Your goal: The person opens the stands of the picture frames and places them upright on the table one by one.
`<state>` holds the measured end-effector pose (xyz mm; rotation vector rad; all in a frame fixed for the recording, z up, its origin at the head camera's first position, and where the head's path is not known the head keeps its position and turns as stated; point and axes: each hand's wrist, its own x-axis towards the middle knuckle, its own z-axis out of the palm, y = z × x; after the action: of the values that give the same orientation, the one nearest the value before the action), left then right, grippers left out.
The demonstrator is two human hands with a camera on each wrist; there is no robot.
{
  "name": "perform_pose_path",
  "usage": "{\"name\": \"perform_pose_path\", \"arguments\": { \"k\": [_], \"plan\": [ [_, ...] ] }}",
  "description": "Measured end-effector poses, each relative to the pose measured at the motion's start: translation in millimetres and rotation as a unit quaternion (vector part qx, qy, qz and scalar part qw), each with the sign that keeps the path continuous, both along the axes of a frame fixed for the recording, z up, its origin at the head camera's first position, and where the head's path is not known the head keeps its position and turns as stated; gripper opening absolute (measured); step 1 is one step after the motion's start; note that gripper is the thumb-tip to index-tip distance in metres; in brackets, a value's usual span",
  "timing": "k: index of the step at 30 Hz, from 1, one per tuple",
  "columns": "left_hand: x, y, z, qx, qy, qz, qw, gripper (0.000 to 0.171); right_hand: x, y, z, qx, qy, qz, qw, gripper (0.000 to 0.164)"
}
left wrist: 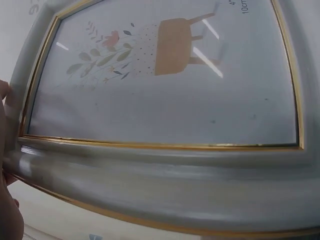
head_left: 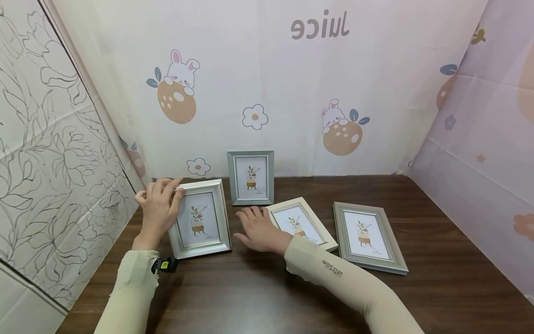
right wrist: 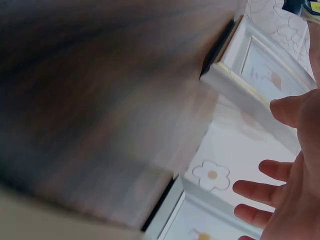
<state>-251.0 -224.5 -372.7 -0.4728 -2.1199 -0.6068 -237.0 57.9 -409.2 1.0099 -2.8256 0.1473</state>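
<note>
My left hand (head_left: 157,208) grips the upper left corner of a silver-white picture frame (head_left: 199,222), which stands upright on the table, leaning back slightly. Up close in the left wrist view, this frame (left wrist: 170,170) shows a thin gold inner edge and a potted-plant print. My right hand (head_left: 260,230) holds nothing; its fingers are spread loosely beside the left edge of a cream picture frame (head_left: 320,225) lying face up. Behind that hand, a grey-green picture frame (head_left: 251,177) stands upright near the back wall.
At the right, a grey-beige picture frame (head_left: 365,236) lies face up on the dark wooden table (head_left: 242,297). A printed cloth (head_left: 283,83) with rabbits and flowers hangs behind, and a flower-patterned panel (head_left: 54,139) borders the left side.
</note>
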Motion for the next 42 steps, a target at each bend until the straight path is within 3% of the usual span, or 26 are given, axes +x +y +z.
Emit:
{"name": "perform_pose_path", "arguments": {
  "k": [5, 11, 19, 26, 34, 38, 42],
  "plan": [
    [0.9, 7, 4.3, 0.005, 0.047, 0.002, 0.9989, 0.06, -1.6, 23, 7.8, -0.023, -0.036, -0.008, 0.999, 0.056],
    [2.7, 27, 14.8, 0.001, 0.08, -0.023, 0.9965, 0.059, -6.4, 52, 14.8, -0.019, -0.049, -0.018, 0.998, 0.056],
    [3.3, 58, 21.7, -0.064, 0.024, -0.067, 0.9954, 0.063, -15.6, 84, 15.5, 0.022, -0.024, -0.024, 0.999, 0.055],
    [4.6, 92, 18.2, -0.11, 0.05, -0.109, 0.9867, 0.061, -17.5, 109, 17.3, 0.04, -0.029, -0.044, 0.998, 0.054],
    [12.3, 130, 15.5, -0.159, 0.04, -0.154, 0.9744, 0.065, -18.6, 131, 22.6, 0.016, -0.033, -0.066, 0.997, 0.054],
    [11.6, 149, 10.6, -0.19, 0.023, -0.157, 0.9689, 0.067, -21.0, 142, 20.9, 0.01, -0.025, -0.079, 0.997, 0.054],
    [10.0, 163, 5.7, -0.225, -0.028, -0.138, 0.9641, 0.069, -23.8, 150, 20.3, 0.005, -0.024, -0.092, 0.995, 0.054]
  ]
}}
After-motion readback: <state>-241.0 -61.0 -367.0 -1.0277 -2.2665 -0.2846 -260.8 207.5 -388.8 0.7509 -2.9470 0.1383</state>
